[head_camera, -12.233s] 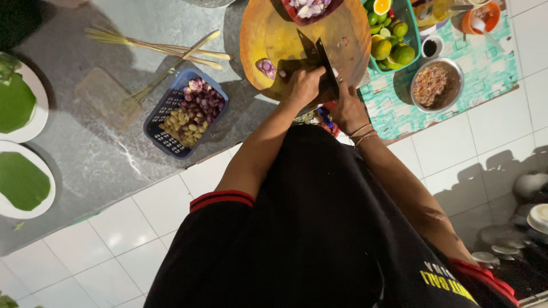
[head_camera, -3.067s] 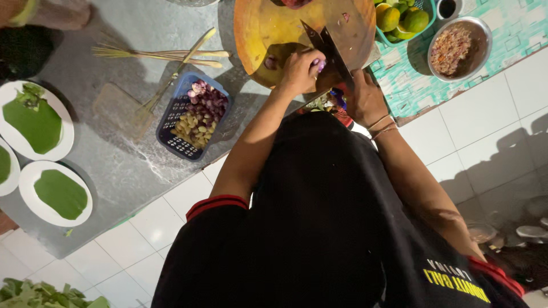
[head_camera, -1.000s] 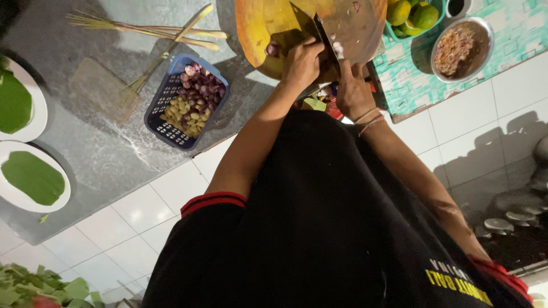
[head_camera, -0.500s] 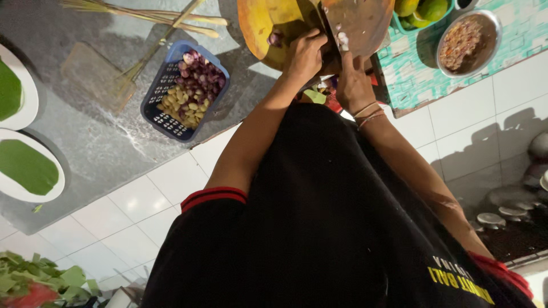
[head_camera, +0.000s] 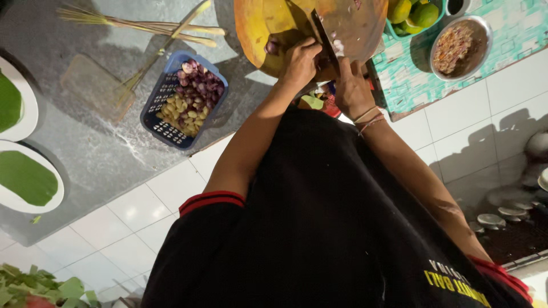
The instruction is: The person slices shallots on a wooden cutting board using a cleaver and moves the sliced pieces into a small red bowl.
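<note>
Slicing small purple shallots at the top of the head view.

The right hand point(head_camera: 353, 85) grips a dark broad-bladed cleaver point(head_camera: 324, 39); the left hand point(head_camera: 298, 60) curls closed over a shallot point(head_camera: 272, 47) on the round, worn wooden chopping board point(head_camera: 257, 25) (fingertips are best kept tucked back). The blue slotted plastic basket point(head_camera: 165, 111) sits left of centre.

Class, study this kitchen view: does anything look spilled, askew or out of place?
Little stands out. One small green scrap lies loose on the grey counter beside a white plate lined with leaf.
</note>
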